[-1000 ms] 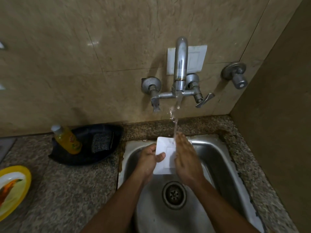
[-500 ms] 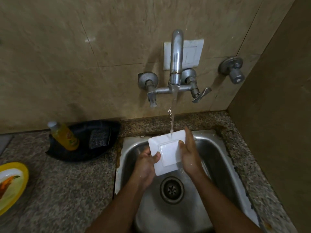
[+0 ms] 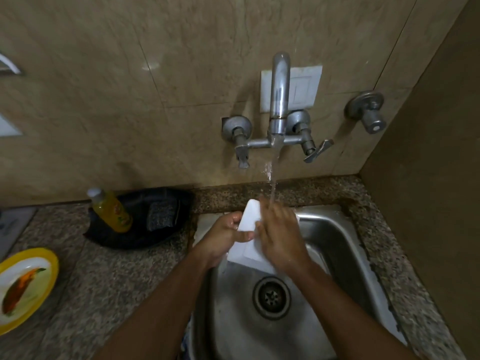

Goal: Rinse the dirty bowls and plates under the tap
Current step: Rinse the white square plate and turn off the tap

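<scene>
A white square plate (image 3: pixel 250 220) is held tilted over the steel sink (image 3: pixel 335 245), under the water stream falling from the tap (image 3: pixel 279 100). My left hand (image 3: pixel 225 235) grips the plate's left edge, thumb across its face. My right hand (image 3: pixel 279 235) lies flat over the plate's face, fingers pointing up into the stream, and hides most of the plate. Water hits my right fingertips.
A yellow-rimmed plate (image 3: pixel 23 284) lies on the granite counter at the far left. A black dish (image 3: pixel 145 216) behind it holds a yellow soap bottle (image 3: pixel 110 210) and a scrub pad (image 3: pixel 161 215). The sink drain (image 3: pixel 271 297) is below the hands. A wall closes the right side.
The plate has turned from facing me to a steeper tilt, and my right hand has slid from its right edge across its face under the stream.
</scene>
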`<state>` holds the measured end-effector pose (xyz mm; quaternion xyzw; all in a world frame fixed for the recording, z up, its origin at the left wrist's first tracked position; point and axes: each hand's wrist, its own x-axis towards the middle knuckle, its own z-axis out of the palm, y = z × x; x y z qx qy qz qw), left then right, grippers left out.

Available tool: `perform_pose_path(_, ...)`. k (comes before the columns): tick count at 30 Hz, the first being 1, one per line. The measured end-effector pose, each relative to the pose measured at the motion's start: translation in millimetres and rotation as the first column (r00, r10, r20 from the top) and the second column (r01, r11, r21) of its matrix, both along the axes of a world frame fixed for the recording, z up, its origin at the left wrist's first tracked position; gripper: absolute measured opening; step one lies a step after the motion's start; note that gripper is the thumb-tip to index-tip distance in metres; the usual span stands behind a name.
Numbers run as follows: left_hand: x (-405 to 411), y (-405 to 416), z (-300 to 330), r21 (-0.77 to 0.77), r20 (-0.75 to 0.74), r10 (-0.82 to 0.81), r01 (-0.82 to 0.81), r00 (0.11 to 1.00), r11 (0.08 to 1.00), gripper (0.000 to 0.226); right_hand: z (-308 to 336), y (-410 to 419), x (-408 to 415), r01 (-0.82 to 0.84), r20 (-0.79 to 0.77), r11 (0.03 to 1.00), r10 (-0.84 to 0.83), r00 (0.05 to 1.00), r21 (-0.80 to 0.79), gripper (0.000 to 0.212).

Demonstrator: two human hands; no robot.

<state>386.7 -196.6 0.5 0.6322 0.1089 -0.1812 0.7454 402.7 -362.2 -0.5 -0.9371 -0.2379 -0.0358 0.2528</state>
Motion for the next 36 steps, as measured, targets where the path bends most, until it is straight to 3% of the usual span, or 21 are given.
perform_pose_path(2,-5,-3,-10,-0.029,0.007,0.062,-0.061,0.998,0.998,0.045,-4,-4,-6,-0.086,0.048,0.994,0.089,0.995,-0.062,0.062)
perform_pose_path(5,-11,-9,-19,-0.02,-0.031,0.141,-0.142,0.989,0.99,0.041,-6,-9,-12,0.016,-0.025,0.999,-0.017,1.0,-0.034,0.064)
perform_pose_path(9,-11,-21,-21,0.026,0.017,0.184,-0.184,0.983,0.983,0.037,-12,0,-24,-0.138,0.028,0.99,0.138,0.99,0.007,0.064)
perform_pose_path(12,-11,-23,-21,0.034,-0.029,0.2,-0.199,0.979,0.979,0.037,-17,-10,-16,0.065,-0.032,0.996,-0.063,0.998,0.067,0.066)
perform_pose_path(16,-12,-19,-23,0.009,-0.041,0.223,-0.222,0.974,0.975,0.037,-21,-12,-19,-0.073,-0.018,0.997,0.073,0.997,0.013,0.067)
perform_pose_path(19,-12,-21,-23,0.01,-0.059,0.241,-0.241,0.969,0.971,0.035,-22,-17,-14,0.103,-0.067,0.993,-0.099,0.993,0.057,0.069)
perform_pose_path(24,-6,-23,-20,-0.134,-0.1,0.313,-0.324,0.945,0.936,0.038,-23,-6,-41,-0.109,-0.009,0.994,0.109,0.994,0.024,0.063)
perform_pose_path(28,5,-31,-7,-0.155,-0.098,0.302,-0.314,0.948,0.937,0.031,-18,4,-21,0.056,-0.005,0.998,-0.056,0.998,0.041,0.067)
perform_pose_path(30,9,-31,-2,-0.101,-0.099,0.331,-0.341,0.938,0.935,0.025,-14,7,-22,0.033,0.015,0.999,-0.033,0.999,0.005,0.069)
perform_pose_path(33,4,-28,-1,-0.147,-0.12,0.353,-0.368,0.928,0.918,0.021,-22,-19,-31,-0.166,0.057,0.976,0.176,0.983,-0.142,0.066)
perform_pose_path(36,4,-35,-5,-0.158,-0.153,0.33,-0.353,0.931,0.922,0.024,-23,-17,-23,-0.028,0.03,0.99,0.032,0.999,-0.138,0.068)
